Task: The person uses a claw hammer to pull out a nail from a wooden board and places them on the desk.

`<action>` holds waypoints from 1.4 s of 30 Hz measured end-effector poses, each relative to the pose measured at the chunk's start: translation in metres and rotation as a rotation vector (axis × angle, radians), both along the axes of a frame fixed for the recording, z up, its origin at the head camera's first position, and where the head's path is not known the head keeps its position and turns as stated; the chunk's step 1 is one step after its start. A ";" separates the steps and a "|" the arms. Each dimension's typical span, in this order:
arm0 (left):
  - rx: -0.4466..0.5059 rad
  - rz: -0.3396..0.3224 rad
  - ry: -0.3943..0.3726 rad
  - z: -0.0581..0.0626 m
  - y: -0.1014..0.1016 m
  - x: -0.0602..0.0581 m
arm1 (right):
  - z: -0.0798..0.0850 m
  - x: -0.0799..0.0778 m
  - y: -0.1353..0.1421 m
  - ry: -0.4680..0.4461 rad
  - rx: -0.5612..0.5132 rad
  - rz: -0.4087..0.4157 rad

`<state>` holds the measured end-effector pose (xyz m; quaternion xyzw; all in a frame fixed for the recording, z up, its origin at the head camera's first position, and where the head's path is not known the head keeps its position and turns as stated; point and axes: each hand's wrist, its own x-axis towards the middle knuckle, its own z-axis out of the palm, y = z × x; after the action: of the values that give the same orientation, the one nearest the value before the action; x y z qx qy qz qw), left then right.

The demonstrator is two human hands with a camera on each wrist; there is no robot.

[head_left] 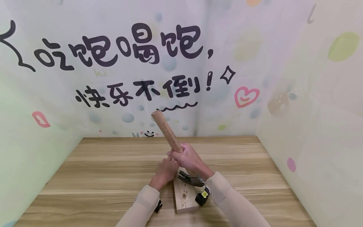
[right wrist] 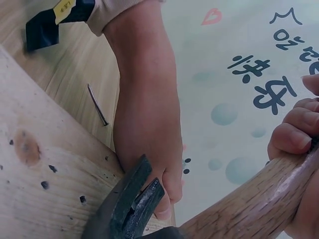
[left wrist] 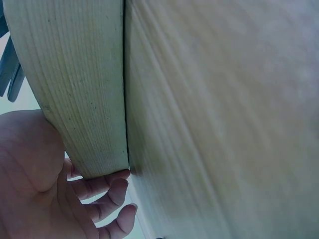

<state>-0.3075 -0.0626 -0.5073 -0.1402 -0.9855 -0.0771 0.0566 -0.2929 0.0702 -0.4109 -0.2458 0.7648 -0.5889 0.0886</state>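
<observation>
Hammer [head_left: 167,130], one, claw type: wooden handle, dark metal head. Location: over the wooden block, handle slanting up and leftward toward the back wall, claw [right wrist: 124,194] turned to the left. Whether the metal touches the block cannot be told.

Right hand [head_left: 185,156], one: wrapped round the handle, part of the shaft showing beyond the fist and a short stretch between fist and head.

Left hand [head_left: 168,170], one: holding the far end of the block, palm along the left side, fingers bent round the end face (the outer fingers more loosely, as the left wrist view shows).

Wooden block [head_left: 183,201], one: pale, long, lying flat with one end toward the person; a round brown knot and several small dark holes or marks on its upper face.

Nail [right wrist: 95,104], one: slightly bent, lying on the tabletop beside the block, near the left forearm.

Tabletop [head_left: 119,170], one: striped wood grain.

Back wall [head_left: 221,113], one: pale, printed with large black characters, a pink heart and coloured spots.

Sleeves [head_left: 235,201], a pair: light beige, cuffs at both wrists.

Black device [head_left: 201,198], one: yellow label, at the right cuff.
</observation>
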 end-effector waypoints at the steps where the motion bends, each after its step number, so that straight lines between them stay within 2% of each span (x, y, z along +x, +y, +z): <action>1: 0.005 0.003 0.000 0.000 0.000 0.000 | 0.000 0.000 0.001 -0.001 -0.002 0.000; 11: 0.098 0.033 -0.015 -0.001 0.002 -0.001 | -0.002 0.002 0.007 -0.005 -0.062 0.005; 20: 0.200 0.076 -0.095 0.002 0.002 0.000 | -0.003 0.011 0.019 0.014 -0.177 0.016; 35: 0.203 0.063 -0.093 0.005 0.001 0.004 | -0.005 0.028 0.037 0.138 -0.364 0.085; 42: 0.181 0.073 -0.102 0.003 0.001 0.002 | -0.006 0.031 0.043 0.187 -0.447 0.071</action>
<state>-0.3054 -0.0611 -0.5041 -0.0942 -0.9806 -0.1707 0.0218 -0.2619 0.1134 -0.4171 -0.3393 0.6112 -0.7148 -0.0184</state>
